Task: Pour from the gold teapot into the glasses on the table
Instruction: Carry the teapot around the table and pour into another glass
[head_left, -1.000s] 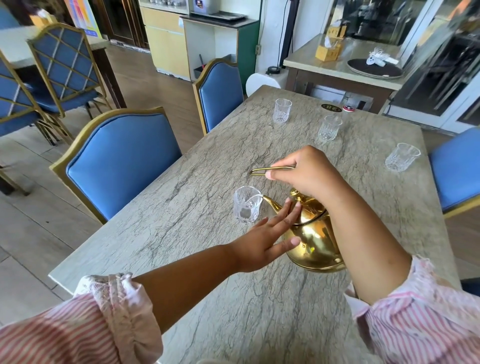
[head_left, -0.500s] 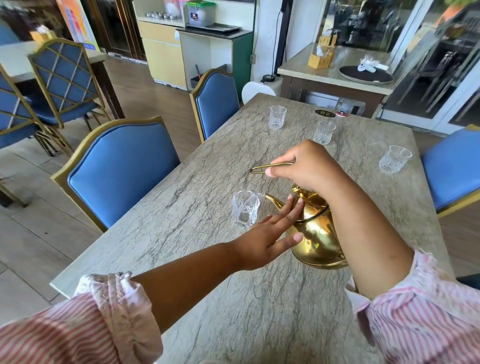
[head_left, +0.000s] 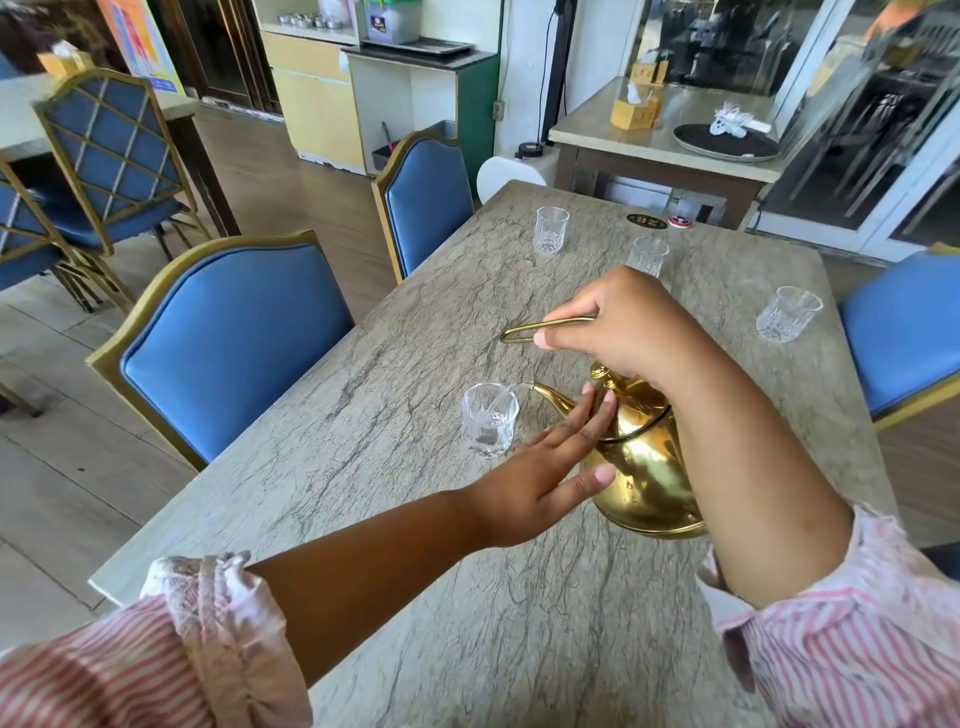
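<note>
Gold in colour, the teapot (head_left: 649, 478) is being held tilted above the stone table (head_left: 467, 649) by the right hand (head_left: 623, 327), whose fingers are curled round its handle (head_left: 545, 327). The straight fingers (head_left: 587, 426) of the left hand (head_left: 524, 493) are being pressed against its upper body. Liquid is being poured into the nearest glass (head_left: 490, 421).

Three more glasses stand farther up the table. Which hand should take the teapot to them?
The right hand: it grips the handle of the gold teapot; the left hand only rests straight fingers against its side.
</note>
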